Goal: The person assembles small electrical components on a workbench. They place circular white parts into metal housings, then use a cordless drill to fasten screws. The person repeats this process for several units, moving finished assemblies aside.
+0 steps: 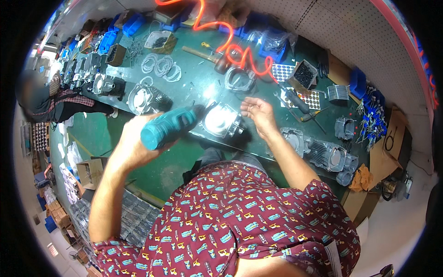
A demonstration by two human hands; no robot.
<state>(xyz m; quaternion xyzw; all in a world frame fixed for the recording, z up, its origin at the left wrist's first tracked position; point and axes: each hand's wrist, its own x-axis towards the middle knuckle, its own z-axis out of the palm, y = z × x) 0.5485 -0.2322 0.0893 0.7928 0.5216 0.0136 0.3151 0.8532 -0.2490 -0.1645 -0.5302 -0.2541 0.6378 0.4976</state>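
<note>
My left hand is wrapped round a teal power screwdriver. Its dark nose and bit point right, to the upper left edge of a shiny metal housing at the table's near edge; whether the bit touches a screw there is too small to tell. Just right of that housing, my right hand hovers with loosely bent fingers apart, and no object shows in it. A second metal housing stands left of the power screwdriver. Beyond the bright housing lies a grey ring-shaped part.
Flat gaskets, a hammer and an orange coiled hose lie farther back. Boxes of screws, screwdrivers and motor castings are at right. Another person sits at far left.
</note>
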